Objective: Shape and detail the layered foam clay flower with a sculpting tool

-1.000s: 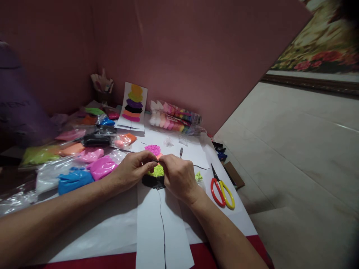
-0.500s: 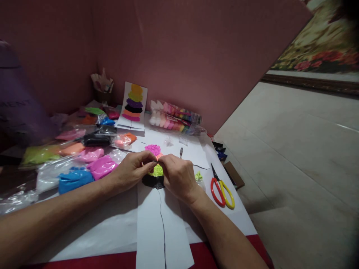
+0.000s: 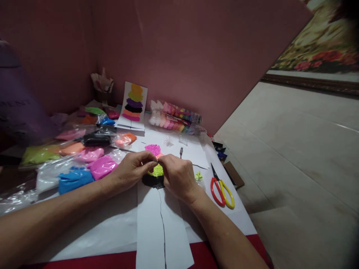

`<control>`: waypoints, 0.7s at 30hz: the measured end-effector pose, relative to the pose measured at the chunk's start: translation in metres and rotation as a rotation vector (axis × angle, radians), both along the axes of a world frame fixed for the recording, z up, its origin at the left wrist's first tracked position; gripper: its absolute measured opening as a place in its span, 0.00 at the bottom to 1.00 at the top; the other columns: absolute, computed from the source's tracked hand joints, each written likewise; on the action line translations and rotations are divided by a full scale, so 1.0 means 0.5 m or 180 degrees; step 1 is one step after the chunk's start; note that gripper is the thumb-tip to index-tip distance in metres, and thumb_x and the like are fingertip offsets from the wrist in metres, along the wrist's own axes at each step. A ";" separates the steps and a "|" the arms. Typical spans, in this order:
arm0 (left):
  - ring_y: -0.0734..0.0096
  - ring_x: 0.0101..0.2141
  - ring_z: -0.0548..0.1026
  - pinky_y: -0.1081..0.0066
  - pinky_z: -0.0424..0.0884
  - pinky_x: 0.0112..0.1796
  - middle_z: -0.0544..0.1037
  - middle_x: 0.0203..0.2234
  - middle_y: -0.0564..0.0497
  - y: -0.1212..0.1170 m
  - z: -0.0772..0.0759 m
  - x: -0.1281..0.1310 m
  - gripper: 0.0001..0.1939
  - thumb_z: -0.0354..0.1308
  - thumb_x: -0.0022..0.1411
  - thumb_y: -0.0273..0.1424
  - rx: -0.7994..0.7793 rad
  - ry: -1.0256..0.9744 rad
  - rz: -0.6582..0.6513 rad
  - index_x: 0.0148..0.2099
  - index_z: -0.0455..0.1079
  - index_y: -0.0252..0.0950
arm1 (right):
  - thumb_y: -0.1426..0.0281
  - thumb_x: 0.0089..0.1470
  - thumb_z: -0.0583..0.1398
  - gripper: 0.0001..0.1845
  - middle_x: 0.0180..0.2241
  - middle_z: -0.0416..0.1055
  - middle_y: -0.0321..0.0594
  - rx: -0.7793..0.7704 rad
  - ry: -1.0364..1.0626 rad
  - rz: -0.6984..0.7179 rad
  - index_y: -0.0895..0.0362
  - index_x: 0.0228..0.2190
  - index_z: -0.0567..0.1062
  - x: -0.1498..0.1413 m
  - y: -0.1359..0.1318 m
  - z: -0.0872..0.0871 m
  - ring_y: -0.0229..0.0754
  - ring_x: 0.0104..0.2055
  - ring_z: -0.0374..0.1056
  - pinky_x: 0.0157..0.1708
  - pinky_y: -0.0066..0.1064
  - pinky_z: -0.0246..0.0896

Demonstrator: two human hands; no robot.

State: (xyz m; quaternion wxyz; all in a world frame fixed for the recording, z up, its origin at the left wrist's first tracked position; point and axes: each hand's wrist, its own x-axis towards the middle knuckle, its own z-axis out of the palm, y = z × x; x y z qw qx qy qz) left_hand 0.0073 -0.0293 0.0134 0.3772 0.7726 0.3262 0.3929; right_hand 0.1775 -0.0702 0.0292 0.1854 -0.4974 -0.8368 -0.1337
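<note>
My left hand [image 3: 133, 169] and my right hand [image 3: 178, 175] meet fingertip to fingertip, both closed in a pinch. Between them is a small black bit of clay [image 3: 157, 161], mostly hidden by the fingers. Below and behind the fingers is a white paper strip [image 3: 153, 228] bearing textured clay patches: magenta [image 3: 153, 149] at the top, then peach, yellow-green [image 3: 157, 171] and a smooth black one [image 3: 153, 182]. A thin black wavy line [image 3: 162, 220] runs down the paper toward me. My hands cover part of the patches.
Bags of coloured clay [image 3: 75, 181] crowd the left side. Scissors [image 3: 221, 190] with red and yellow handles lie right, beyond a small fork [image 3: 181, 152]. A card of stacked colours [image 3: 132, 106] leans at the back beside packaged clay [image 3: 175, 117]. The table's right edge drops off.
Both hands stay in nearly the same place, with only a slight shift of the fingertips on the black bit. Everything else is unchanged.
</note>
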 end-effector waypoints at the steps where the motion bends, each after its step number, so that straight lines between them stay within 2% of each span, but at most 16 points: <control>1: 0.75 0.23 0.68 0.75 0.65 0.25 0.71 0.20 0.55 0.001 0.000 0.001 0.07 0.53 0.58 0.31 -0.0027 -0.0026 0.0019 0.32 0.70 0.34 | 0.78 0.52 0.54 0.10 0.32 0.74 0.40 0.0003 -0.0009 -0.0002 0.58 0.36 0.72 0.000 0.000 0.000 0.41 0.33 0.68 0.27 0.31 0.49; 11: 0.73 0.24 0.68 0.74 0.64 0.25 0.72 0.21 0.54 -0.001 0.004 0.000 0.08 0.53 0.58 0.32 0.0080 0.0143 0.0063 0.32 0.71 0.34 | 0.76 0.54 0.53 0.09 0.33 0.74 0.40 -0.0013 -0.0013 -0.0056 0.58 0.36 0.72 -0.001 0.000 0.000 0.41 0.32 0.68 0.27 0.31 0.48; 21: 0.72 0.25 0.70 0.74 0.65 0.26 0.73 0.22 0.54 -0.001 0.004 0.000 0.08 0.53 0.58 0.32 0.0071 0.0239 0.0075 0.32 0.71 0.34 | 0.78 0.52 0.55 0.09 0.32 0.74 0.40 -0.0089 -0.0054 -0.0084 0.58 0.36 0.71 -0.002 0.000 -0.002 0.42 0.32 0.68 0.26 0.31 0.48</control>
